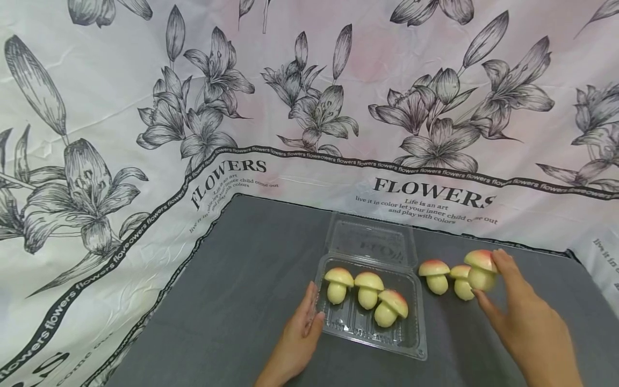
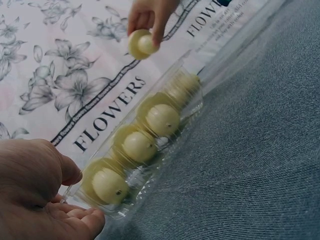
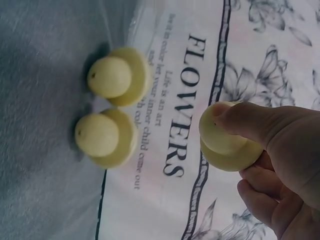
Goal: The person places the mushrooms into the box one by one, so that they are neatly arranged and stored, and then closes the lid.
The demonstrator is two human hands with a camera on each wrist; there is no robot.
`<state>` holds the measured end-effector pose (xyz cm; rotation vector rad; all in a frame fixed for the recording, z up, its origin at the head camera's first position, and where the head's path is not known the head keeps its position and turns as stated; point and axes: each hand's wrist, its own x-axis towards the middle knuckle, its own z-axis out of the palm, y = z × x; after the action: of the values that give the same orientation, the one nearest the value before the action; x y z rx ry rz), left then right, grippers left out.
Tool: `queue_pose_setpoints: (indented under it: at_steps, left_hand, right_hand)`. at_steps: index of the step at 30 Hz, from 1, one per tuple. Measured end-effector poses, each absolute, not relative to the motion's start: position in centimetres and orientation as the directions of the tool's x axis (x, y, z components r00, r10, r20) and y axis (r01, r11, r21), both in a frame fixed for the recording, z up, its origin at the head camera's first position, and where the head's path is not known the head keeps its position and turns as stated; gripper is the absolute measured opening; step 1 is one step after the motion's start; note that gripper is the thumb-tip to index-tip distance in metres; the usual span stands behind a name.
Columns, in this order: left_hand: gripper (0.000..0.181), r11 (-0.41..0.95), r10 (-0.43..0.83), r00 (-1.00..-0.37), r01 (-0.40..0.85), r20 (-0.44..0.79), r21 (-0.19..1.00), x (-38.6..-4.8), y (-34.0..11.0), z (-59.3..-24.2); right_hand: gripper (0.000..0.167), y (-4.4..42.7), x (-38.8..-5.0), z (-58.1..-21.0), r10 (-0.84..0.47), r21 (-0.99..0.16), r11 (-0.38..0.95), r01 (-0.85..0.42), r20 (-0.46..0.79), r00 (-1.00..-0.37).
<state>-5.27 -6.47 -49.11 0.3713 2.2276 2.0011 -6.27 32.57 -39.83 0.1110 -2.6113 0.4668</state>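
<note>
A clear plastic clamshell box [image 1: 372,344] lies with its lid [image 1: 369,236] folded back on the grey table. Inside stand three pale yellow mushroom-shaped pieces [image 1: 337,285] with reddish caps, the rightmost tilted. My left hand [image 1: 296,336] holds the box's left edge between thumb and fingers, as the left wrist view [image 2: 50,195] shows. With thumb and fingertips, my right hand [image 1: 529,317] pinches another mushroom-shaped piece [image 3: 225,145] above the table, right of the box. Two more mushroom-shaped pieces [image 1: 434,277] sit on the table there, one partly hidden behind the held piece.
Behind the grey table [image 1: 232,301] rises a white cloth [image 1: 319,177] printed with flowers and lettering. It also borders the table at left and right. The box's raised lid lies between the tray and the back cloth.
</note>
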Motion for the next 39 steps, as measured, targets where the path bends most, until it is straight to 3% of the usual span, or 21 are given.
queue_pose_setpoints:
  at_steps: [10, 17, 23, 26, 39]
  left_hand:
    - [0.071, 0.088, 0.254, -0.964, 0.107, 0.082, 0.990, -5.2, -6.6, -49.2]
    - [0.071, 0.079, 0.253, -0.964, 0.103, 0.080, 0.991, -5.1, -6.6, -49.2]
    - [0.071, 0.081, 0.255, -0.964, 0.095, 0.072, 0.992, -5.1, -6.5, -49.1]
    - [0.071, 0.085, 0.253, -0.965, 0.097, 0.073, 0.992, -5.1, -6.5, -49.1]
    - [0.070, 0.087, 0.253, -0.964, 0.109, 0.084, 0.990, -5.2, -6.4, -49.1]
  right_hand:
    - [0.098, 29.9, -5.7, -39.2, -0.091, -0.261, 0.917, -0.303, 0.601, -0.794]
    - [0.100, 27.9, -5.1, -38.9, -0.141, -0.250, 0.900, -0.357, 0.608, -0.782]
    - [0.073, 26.2, -4.5, -38.4, -0.162, -0.249, 0.885, -0.393, 0.628, -0.762]
    - [0.078, 25.3, -4.4, -38.2, -0.176, -0.237, 0.879, -0.414, 0.646, -0.743]
    - [0.074, 22.9, -4.5, -38.5, -0.271, -0.169, 0.858, -0.485, 0.652, -0.708]
